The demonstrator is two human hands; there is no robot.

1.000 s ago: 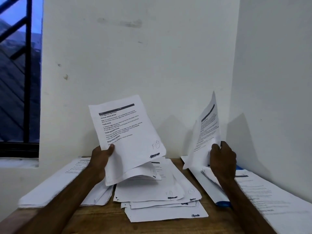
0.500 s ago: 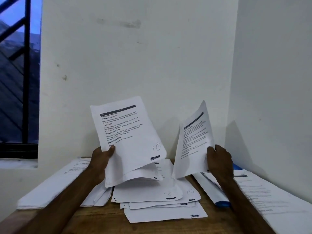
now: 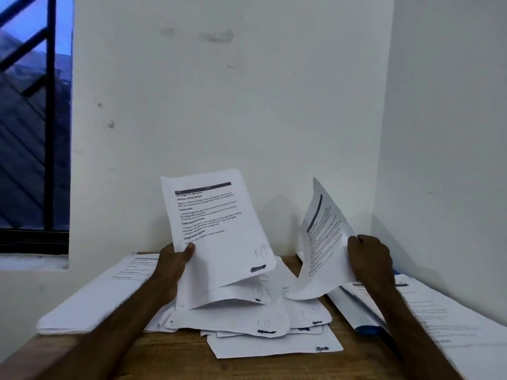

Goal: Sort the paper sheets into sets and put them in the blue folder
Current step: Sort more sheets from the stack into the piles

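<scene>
My left hand (image 3: 172, 266) grips a few printed sheets (image 3: 216, 231) by their left edge and holds them upright above the table. A single printed sheet (image 3: 322, 242) stands on edge at the right, pinched at its right side by my right hand (image 3: 369, 259). Below both lies a loose pile of sheets (image 3: 274, 327), fanned out on the wooden table (image 3: 178, 360). The blue folder (image 3: 369, 331) shows only as a blue corner under papers at the right.
A stack of sheets (image 3: 98, 303) lies at the table's left end. More printed sheets (image 3: 450, 319) cover the folder at the right, against the side wall. White walls close the back and right; a barred window (image 3: 33, 119) is at the left.
My right hand first swung its sheet left toward the middle, then drew it back to the right and turned it more edge-on. The left hand and its sheets barely moved.
</scene>
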